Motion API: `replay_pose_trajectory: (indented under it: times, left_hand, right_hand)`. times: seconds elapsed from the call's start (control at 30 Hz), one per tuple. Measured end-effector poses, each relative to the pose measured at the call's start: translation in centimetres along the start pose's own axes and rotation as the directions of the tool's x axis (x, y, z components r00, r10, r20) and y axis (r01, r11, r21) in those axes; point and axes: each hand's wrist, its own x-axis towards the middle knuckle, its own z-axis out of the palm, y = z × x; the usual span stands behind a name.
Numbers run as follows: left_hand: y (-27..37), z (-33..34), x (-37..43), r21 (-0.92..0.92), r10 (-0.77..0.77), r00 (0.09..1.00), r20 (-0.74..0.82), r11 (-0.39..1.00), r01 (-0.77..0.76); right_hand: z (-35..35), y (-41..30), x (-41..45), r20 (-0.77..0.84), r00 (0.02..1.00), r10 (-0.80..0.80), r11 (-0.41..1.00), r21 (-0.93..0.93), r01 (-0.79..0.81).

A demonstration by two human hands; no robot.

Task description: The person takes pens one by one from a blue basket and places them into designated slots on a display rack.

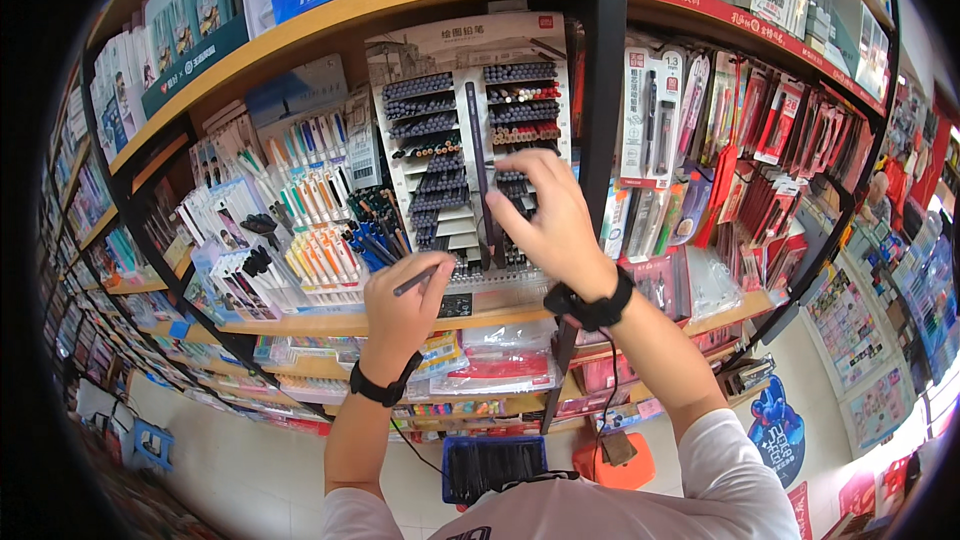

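Observation:
A pencil display rack [474, 127] with two columns of stacked pencils, mostly dark ones, stands on the shelf before me. My left hand [409, 289] is closed around a dark pencil [415, 281], low at the rack's left side. In front of the rack's right column, my right hand [544, 214] is raised with thumb and forefinger apart. Its fingertips are beside the long dark pencil shape [477, 157] on the rack's middle strip; whether they touch anything there cannot be told. Both wrists wear black bands.
Left of the rack stand boxes of pens [319, 259]. Packaged pencils [651, 116] hang to the right, past a black upright post [602, 90]. A wooden shelf edge [337, 324] runs below my hands. On the floor are a blue basket [491, 461] and an orange stool [630, 461].

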Motion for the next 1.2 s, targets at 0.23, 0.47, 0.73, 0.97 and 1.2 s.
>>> replay_pose_trajectory:
  times: [0.23, 0.47, 0.73, 0.97, 1.2]
  left_hand:
    - [-0.9, -0.9, -6.2, -0.156, -0.164, 0.972, 0.169, 0.969, 0.191]
    - [-1.7, -1.2, -9.6, -0.221, -0.226, 0.951, 0.209, 0.937, 0.271]
    - [-2.4, -2.2, -10.5, -0.230, -0.314, 0.918, 0.241, 0.901, 0.368]
    - [-3.6, -2.4, -11.1, -0.269, -0.338, 0.918, 0.205, 0.883, 0.385]
    - [-3.6, -2.2, -10.5, -0.281, -0.322, 0.923, 0.212, 0.884, 0.373]
  right_hand:
    - [2.5, 4.7, 2.4, -0.207, 0.976, 0.066, 0.974, -0.200, -0.108]
    - [4.1, 6.6, 3.8, -0.290, 0.929, 0.232, 0.948, -0.147, -0.282]
    - [5.3, 7.2, 3.7, -0.399, 0.860, 0.318, 0.909, -0.129, -0.396]
    - [5.7, 7.5, 3.7, -0.430, 0.832, 0.350, 0.883, -0.145, -0.446]
    - [4.7, 8.1, 4.1, -0.417, 0.829, 0.373, 0.878, -0.129, -0.460]
